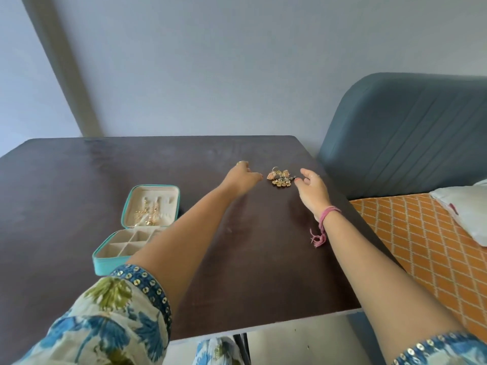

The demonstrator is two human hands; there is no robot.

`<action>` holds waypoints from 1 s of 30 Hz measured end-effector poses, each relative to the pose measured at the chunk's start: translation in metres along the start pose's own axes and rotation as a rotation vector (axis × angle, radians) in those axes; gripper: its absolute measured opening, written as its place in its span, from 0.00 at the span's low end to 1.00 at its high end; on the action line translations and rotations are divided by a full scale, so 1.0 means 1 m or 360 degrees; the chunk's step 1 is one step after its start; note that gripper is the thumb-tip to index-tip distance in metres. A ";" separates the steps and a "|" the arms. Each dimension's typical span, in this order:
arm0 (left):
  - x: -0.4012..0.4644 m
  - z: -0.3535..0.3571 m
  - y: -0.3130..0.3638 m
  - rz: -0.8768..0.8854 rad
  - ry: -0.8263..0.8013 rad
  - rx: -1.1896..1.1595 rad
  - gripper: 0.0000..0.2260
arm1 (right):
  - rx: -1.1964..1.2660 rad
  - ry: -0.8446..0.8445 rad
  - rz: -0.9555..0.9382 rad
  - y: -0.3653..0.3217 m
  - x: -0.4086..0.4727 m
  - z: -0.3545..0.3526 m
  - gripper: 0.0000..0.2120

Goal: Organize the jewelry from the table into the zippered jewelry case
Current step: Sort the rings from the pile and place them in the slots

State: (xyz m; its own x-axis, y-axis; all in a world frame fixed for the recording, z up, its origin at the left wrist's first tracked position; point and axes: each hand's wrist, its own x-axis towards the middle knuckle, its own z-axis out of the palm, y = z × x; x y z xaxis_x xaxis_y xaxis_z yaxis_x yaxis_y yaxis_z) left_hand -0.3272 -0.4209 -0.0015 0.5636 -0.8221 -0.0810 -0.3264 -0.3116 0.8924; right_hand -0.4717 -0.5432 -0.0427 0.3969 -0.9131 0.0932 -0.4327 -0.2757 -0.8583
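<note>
My left hand point(243, 177) and right hand point(311, 187), both empty, flank the jewelry pile point(280, 177) at twelve o'clock (possibly tangled); a hasty scoop could scatter earrings.

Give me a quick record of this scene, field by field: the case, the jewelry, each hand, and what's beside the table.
jewelry case: teal, unzipped, lying open on the dark table; gold pieces hang in the lid, visible tray compartments look empty
loose jewelry: small gold pile at the table's far side
left hand: open, just left of the pile
right hand: open, just right of the pile, pink thread at wrist
beside table: blue headboard, orange bedsheet
</note>
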 end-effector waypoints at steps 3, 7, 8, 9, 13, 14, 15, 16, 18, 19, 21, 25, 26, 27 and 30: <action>0.017 0.018 -0.001 0.0004 -0.0022 0.0058 0.31 | -0.0054 -0.0010 -0.0034 0.001 0.014 0.007 0.21; 0.036 0.038 -0.004 0.0033 -0.0016 0.0135 0.33 | -0.0168 -0.0052 -0.0109 0.000 0.032 0.017 0.21; 0.040 0.042 -0.006 0.0035 -0.0022 0.0134 0.33 | -0.0205 -0.0061 -0.0135 0.001 0.035 0.019 0.21; 0.043 0.046 -0.007 0.0039 -0.0026 0.0134 0.32 | -0.0242 -0.0064 -0.0158 0.001 0.038 0.021 0.20; 0.052 0.057 -0.012 0.0077 0.0036 0.0066 0.27 | -0.0325 -0.0080 -0.0214 0.001 0.045 0.026 0.19; 0.054 0.058 -0.011 0.0081 0.0043 0.0036 0.27 | -0.0342 -0.0084 -0.0234 0.001 0.046 0.026 0.19; 0.056 0.059 -0.009 0.0081 0.0037 0.0007 0.26 | -0.0358 -0.0086 -0.0251 0.001 0.048 0.027 0.19; 0.059 0.059 -0.008 0.0077 0.0026 -0.0020 0.26 | -0.0374 -0.0085 -0.0264 0.000 0.049 0.027 0.19; 0.062 0.059 -0.005 0.0070 0.0000 -0.0014 0.24 | -0.0404 -0.0086 -0.0270 0.000 0.051 0.028 0.19; 0.064 0.060 -0.005 0.0078 -0.0008 0.0019 0.23 | -0.0422 -0.0088 -0.0271 0.000 0.051 0.028 0.19; 0.069 0.061 -0.005 0.0104 -0.0009 0.0103 0.22 | -0.0453 -0.0087 -0.0283 0.001 0.051 0.028 0.19; 0.074 0.064 -0.007 0.0159 0.0015 0.0246 0.20 | -0.0506 -0.0084 -0.0325 0.001 0.048 0.029 0.18; 0.075 0.065 -0.007 0.0174 0.0022 0.0268 0.20 | -0.0533 -0.0095 -0.0337 0.000 0.047 0.030 0.18; 0.076 0.066 -0.007 0.0191 0.0031 0.0284 0.19 | -0.0566 -0.0111 -0.0351 0.000 0.047 0.030 0.18; 0.077 0.070 -0.006 0.0226 0.0041 0.0336 0.19 | -0.0623 -0.0163 -0.0380 -0.001 0.046 0.032 0.19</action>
State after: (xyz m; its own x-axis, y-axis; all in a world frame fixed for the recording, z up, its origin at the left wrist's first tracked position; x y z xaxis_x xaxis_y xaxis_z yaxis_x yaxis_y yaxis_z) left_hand -0.3345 -0.5157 -0.0441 0.5189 -0.8532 0.0524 -0.5534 -0.2886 0.7813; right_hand -0.4268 -0.5758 -0.0540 0.5916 -0.7816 0.1978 -0.5846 -0.5849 -0.5622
